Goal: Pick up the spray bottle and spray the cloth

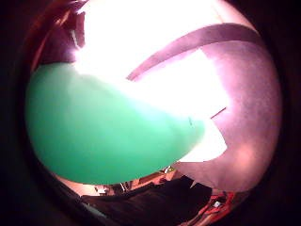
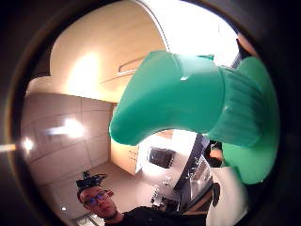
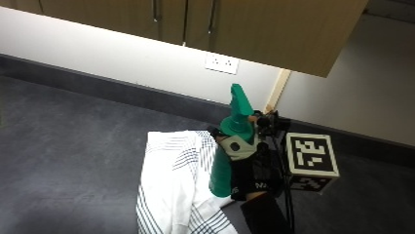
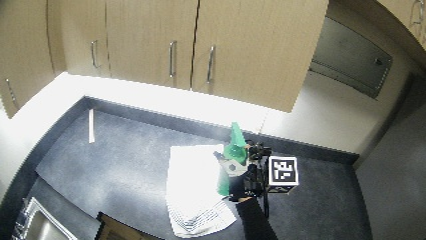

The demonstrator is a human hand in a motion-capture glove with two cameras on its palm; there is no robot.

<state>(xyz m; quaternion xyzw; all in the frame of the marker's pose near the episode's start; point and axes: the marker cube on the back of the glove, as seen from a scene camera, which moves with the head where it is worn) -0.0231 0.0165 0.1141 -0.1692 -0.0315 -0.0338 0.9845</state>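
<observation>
The green bottle (image 3: 227,161) is held up above the bench (image 3: 71,146), over the right edge of the cloth (image 3: 175,185). Its spray head (image 3: 240,109) points up and away toward the far wall (image 3: 117,58). The gloved hand (image 3: 256,170) is wrapped around the bottle's neck and body from the right side, so the grip is closed on the bottle. In the thumb side palm view the bottle's head and ribbed collar fill much of the picture (image 2: 188,99); in the little finger side palm view its green body lies close across the palm (image 1: 103,136), with the pale cloth (image 1: 183,89) and the dark bench (image 1: 249,108) beyond it.

The cloth is white with thin dark stripes near its edges and lies flat on the bench, running from near the front edge back toward the wall. The bench is a dark grey speckled surface, with a dark upstand (image 3: 97,85) along the far wall. Well to the left on it, the wide view shows a thin white strip (image 4: 91,126).

The wall is white and carries a double socket (image 3: 221,63) just behind the bottle. Above hang pale wood cupboards (image 4: 166,45) with long metal handles (image 4: 172,58).
</observation>
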